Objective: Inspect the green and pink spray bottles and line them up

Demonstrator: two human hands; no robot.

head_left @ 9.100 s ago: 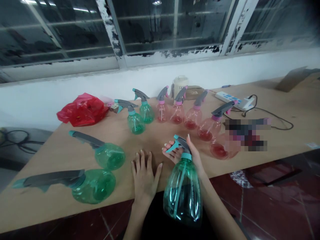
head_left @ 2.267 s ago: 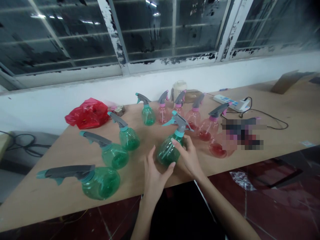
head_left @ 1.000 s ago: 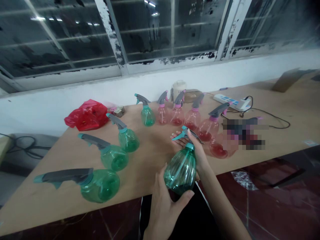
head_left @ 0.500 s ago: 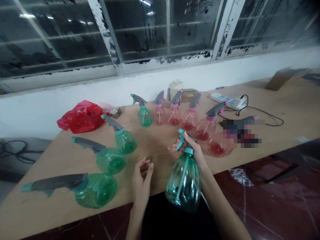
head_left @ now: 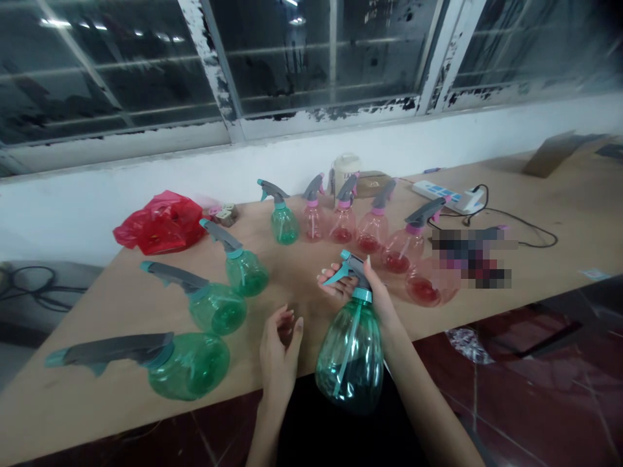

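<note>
My right hand (head_left: 378,288) grips a green spray bottle (head_left: 351,357) by its grey head, with the thumb behind the head. The bottle is held up at the table's front edge, slightly tilted, with its turquoise trigger facing left. My left hand (head_left: 280,347) is to its left, fingers loosely bent and apart from the thumb, holding nothing. Beyond my left hand lean or stand several green spray bottles, the closest one (head_left: 189,366) at the front left. Several pink spray bottles, one of them (head_left: 372,230) near the middle, curve round behind and to the right.
A red plastic bag (head_left: 160,224) lies at the back left of the wooden table (head_left: 121,298). Toward the back stands a white tub (head_left: 346,167). A white power strip (head_left: 445,196) with a black cord and a cardboard piece (head_left: 549,154) are on the right.
My right hand has turned the spray bottle a little and shifted it slightly left; its trigger now sticks out further. My left hand stays almost in place. The view has moved slightly.
</note>
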